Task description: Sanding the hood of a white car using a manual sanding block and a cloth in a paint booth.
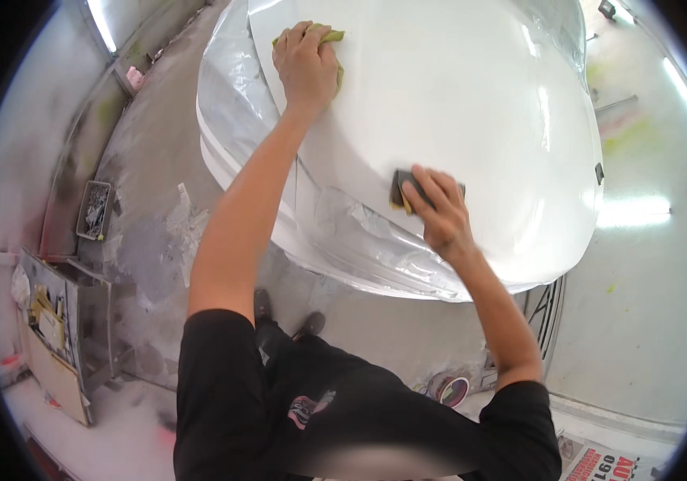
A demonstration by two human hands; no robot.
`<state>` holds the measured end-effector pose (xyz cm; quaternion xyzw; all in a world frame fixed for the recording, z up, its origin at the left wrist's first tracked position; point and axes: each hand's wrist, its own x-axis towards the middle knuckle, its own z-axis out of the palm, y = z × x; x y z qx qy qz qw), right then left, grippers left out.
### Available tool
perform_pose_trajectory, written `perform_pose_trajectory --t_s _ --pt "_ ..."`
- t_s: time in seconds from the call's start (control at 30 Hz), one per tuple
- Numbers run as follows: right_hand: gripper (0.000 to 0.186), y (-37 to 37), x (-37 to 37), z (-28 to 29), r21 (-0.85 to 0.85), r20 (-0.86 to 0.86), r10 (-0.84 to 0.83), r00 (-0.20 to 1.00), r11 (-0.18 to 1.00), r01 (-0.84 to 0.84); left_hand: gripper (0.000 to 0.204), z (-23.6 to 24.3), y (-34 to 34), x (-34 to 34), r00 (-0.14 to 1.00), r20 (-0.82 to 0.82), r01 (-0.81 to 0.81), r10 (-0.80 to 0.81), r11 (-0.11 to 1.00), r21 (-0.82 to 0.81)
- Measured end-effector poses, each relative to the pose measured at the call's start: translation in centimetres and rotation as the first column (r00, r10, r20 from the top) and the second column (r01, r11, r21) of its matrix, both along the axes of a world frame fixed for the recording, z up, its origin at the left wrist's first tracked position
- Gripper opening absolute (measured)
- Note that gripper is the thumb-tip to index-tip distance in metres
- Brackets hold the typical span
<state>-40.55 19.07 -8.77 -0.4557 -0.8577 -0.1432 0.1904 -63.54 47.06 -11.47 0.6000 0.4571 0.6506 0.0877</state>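
Head view: grasped a soft, rumpled yellow-green cloth [333, 37] in the left hand [303, 68], bunched beneath the palm and poking out past the fingertips [323, 30], against the smooth, glossy, gently curved white panel [455, 104] near its left edge. Gripped a dark, boxy block [401, 186] with a yellowish underside in the right hand [442, 210], under the palm and jutting out at both sides. Set the block on the panel, below and right of the cloth, well apart from it, just beside crinkled, shiny clear plastic sheeting [351, 232]. Stood on rough, stained grey floor [147, 176].
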Motion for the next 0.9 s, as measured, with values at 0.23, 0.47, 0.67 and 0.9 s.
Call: perform_pose_trajectory --t_s 0.23,0.47,0.67,0.9 --pt "0.046 24.0 -3.3 4.2 0.244 -0.158 -0.074 0.985 0.963 0.112 0.030 0.5 0.1 -0.4 0.995 -0.097 0.034 -0.037 0.999 -0.034" --pt "0.048 1.9 -3.1 1.8 0.075 -0.048 -0.046 0.998 0.996 0.050 0.034 2.7 3.2 -0.5 0.964 -0.265 -0.003 -0.012 0.998 -0.055" --pt "0.038 25.3 -1.3 4.4 0.040 -0.122 -0.169 0.978 0.984 0.175 0.032 2.3 4.1 0.3 0.969 -0.248 -0.017 0.008 0.999 -0.033" --pt "0.043 14.0 -4.4 3.9 0.112 -0.093 -0.180 0.979 0.975 0.190 0.033 3.9 4.5 -0.8 0.911 -0.412 -0.065 -0.006 0.985 -0.158"
